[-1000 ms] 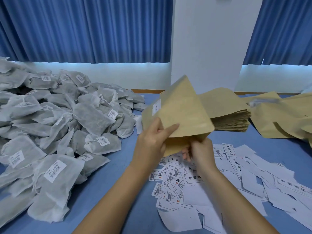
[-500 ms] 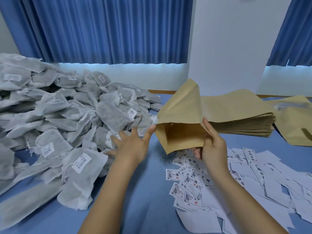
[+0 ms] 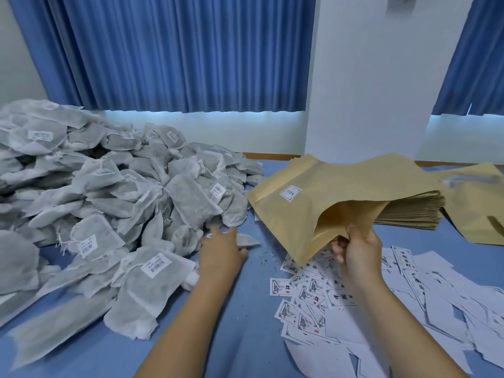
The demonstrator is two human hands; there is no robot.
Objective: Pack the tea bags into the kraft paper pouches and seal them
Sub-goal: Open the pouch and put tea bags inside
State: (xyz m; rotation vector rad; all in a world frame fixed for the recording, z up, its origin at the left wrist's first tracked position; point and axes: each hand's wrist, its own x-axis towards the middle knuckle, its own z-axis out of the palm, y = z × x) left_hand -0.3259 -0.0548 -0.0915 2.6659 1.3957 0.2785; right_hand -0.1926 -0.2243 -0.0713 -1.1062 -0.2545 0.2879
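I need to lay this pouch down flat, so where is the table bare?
Bare blue tabletop runs as a lane between the heap of grey mesh tea bags and the scattered white printed labels, around your left hand; a smaller patch lies near-left. The stack of brown kraft pouches crowds the back.

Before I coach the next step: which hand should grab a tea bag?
Probably left. The left hand is free beside the tea bag pile; the right hand grips the open kraft pouch.

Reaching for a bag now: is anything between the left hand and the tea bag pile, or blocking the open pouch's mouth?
Nothing visible. The left hand is at the edge of the tea bag pile, and the right hand holds the kraft pouch with its mouth open.
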